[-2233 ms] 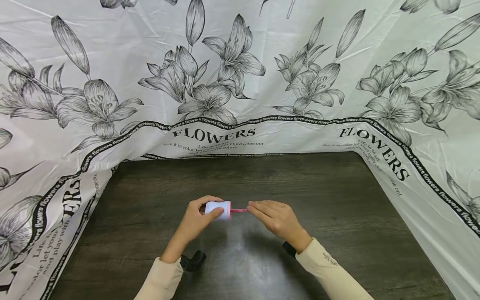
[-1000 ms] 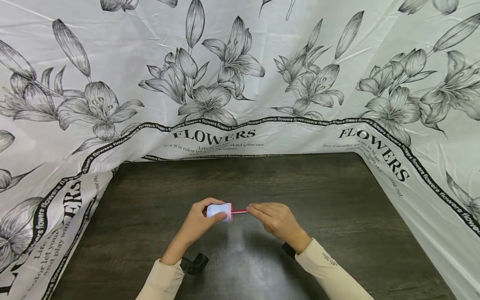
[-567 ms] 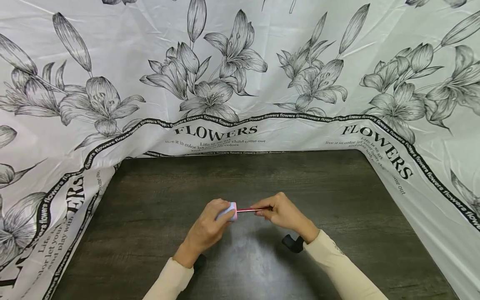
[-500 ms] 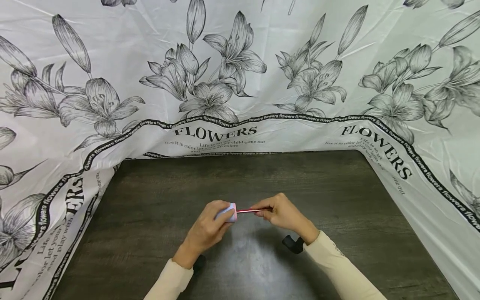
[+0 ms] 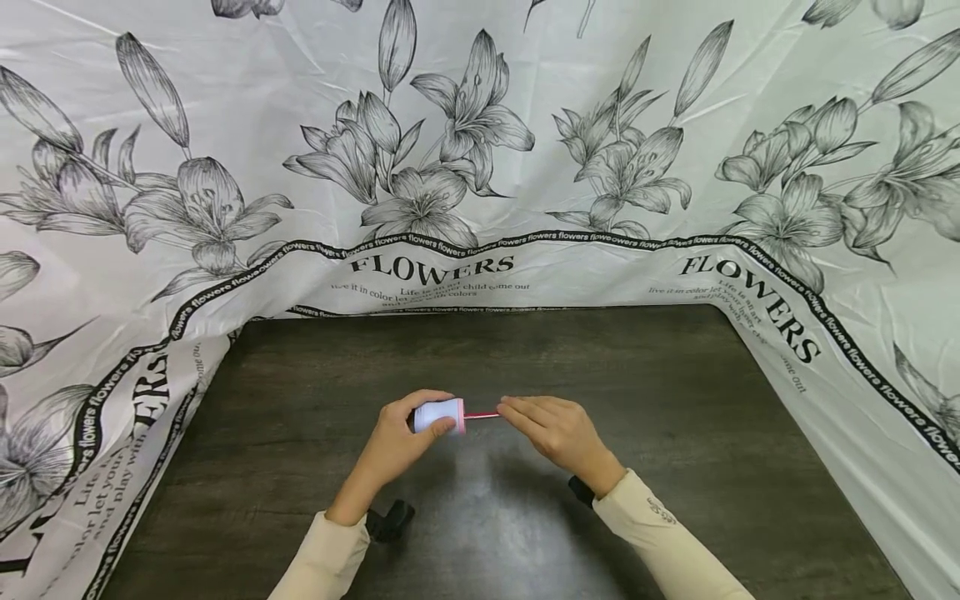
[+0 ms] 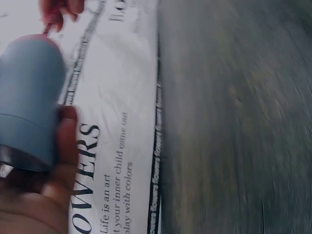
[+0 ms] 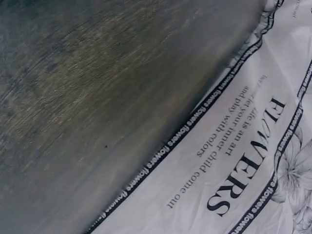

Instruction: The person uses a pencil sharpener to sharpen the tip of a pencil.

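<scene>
My left hand (image 5: 397,442) grips a light-blue, barrel-shaped pencil sharpener (image 5: 438,415) with a pink rim, held sideways above the table. A thin red pencil (image 5: 480,415) runs into the sharpener's pink end. At the pencil's other end, the fingertips of my right hand (image 5: 558,432) pinch it, the fingers lying fairly straight. In the left wrist view the sharpener (image 6: 30,92) fills the left side, with left fingers along its edge and blurred right fingers (image 6: 61,12) at the top. Neither hand nor pencil appears in the right wrist view.
A dark wood-grain table (image 5: 480,358) lies under both hands. White cloth (image 5: 585,275) with flower prints and lettering hangs round its back and sides. Black wrist-worn devices (image 5: 392,522) sit below the cuffs.
Since half a second ago my left hand has rolled back leftward, exposing more of the sharpener. My right fingers have swung from curled to straighter along the pencil, much as they lay a second ago.
</scene>
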A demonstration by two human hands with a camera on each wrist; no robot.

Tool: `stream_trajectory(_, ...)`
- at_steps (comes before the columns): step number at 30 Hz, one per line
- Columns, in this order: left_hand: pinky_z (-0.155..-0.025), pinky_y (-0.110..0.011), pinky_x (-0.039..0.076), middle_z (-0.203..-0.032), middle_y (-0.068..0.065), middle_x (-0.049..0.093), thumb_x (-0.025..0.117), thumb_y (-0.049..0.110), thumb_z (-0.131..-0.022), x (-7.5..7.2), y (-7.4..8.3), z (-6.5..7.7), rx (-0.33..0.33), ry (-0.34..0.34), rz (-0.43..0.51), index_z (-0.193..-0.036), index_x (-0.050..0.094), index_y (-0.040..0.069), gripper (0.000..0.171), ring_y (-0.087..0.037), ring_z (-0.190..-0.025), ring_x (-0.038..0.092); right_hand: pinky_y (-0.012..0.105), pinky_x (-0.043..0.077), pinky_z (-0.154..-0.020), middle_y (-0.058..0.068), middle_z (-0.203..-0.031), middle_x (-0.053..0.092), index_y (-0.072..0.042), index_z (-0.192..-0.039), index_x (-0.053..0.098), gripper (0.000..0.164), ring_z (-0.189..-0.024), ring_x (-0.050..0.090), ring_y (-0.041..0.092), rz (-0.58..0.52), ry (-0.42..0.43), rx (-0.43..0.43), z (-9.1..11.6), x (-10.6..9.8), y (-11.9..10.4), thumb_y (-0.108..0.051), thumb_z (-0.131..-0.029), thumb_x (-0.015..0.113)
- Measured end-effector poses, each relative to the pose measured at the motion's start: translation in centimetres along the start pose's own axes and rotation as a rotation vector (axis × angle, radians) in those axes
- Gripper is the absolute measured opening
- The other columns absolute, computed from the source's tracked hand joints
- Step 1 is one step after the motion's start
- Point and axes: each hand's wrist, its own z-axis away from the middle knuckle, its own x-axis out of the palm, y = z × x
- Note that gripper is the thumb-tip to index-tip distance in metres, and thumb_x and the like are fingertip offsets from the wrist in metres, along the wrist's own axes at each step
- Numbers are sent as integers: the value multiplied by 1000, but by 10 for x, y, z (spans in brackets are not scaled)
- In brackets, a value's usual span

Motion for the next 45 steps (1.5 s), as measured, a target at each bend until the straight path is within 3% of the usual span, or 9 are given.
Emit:
stream_trajectory(4,-62,-25,51,-111,-13,65,76,25,-82,-3,4,0,-118,-46,52,-117,65,12,39,-15,-77,58,22,55,-61,3,-90,74,-5,-100,73,25,-71,68,11,-18,0,12,2,3,-1,-6,-99,49)
stream_trajectory(7,-65,-26,51,-112,-10,64,80,17,-76,-2,7,1,-35,-20,-1,-115,65,11,42,-17,-81,59,19,52,-55,2,-86,73,-5,-100,73,30,-64,66,10,-86,-28,73,4,4,-3,-4,-100,43)
stream_trajectory(11,-74,-33,55,-110,-11,59,83,9,-69,9,2,0,368,51,-319,-106,61,3,43,-23,-92,60,17,51,-53,4,-83,73,-4,-100,73,24,-65,68,12,-244,-73,182,3,3,-3,-1,-96,49)
stream_trajectory(15,-82,-39,53,-103,-16,59,67,12,-87,21,-10,-2,840,252,-682,-95,61,0,16,-29,-95,58,15,50,-52,6,-81,74,-2,-100,74,16,-61,66,6,-555,-234,412,0,-1,0,2,-86,65)
stream_trajectory(20,-83,-42,50,-100,-16,63,45,7,-101,27,-19,-4,1080,401,-807,-93,67,4,23,-30,-94,60,20,47,-44,8,-77,73,-4,-99,75,15,-51,57,3,-900,-466,864,-6,-9,6,-5,-85,70)
stream_trajectory(25,-85,-38,51,-107,-15,60,51,21,-99,21,-21,-1,928,278,-683,-106,65,2,25,-28,-97,59,19,49,-51,5,-87,74,-8,-101,74,19,-61,63,3,-699,-457,715,-6,-10,5,-3,-82,72)
stream_trajectory(30,-76,-33,55,-112,-11,61,80,18,-78,12,-17,1,571,153,-318,-115,64,4,43,-23,-99,60,22,55,-63,0,-96,74,-9,-102,73,18,-78,70,10,-282,-182,289,-4,-5,0,-3,-87,68)
stream_trajectory(38,-59,-27,51,-106,-17,64,72,14,-85,-7,-4,-7,-9,-12,102,-116,65,7,32,-11,-75,57,21,55,-65,1,-99,74,-7,-105,72,24,-76,69,9,-34,-20,39,-2,3,-2,-9,-100,48)
stream_trajectory(45,-59,-26,51,-102,-18,62,75,16,-83,-2,2,-10,-108,-31,145,-113,65,5,34,-15,-74,57,24,56,-64,2,-93,74,-5,-101,73,25,-74,69,11,-20,-5,61,4,6,0,-7,-99,48)
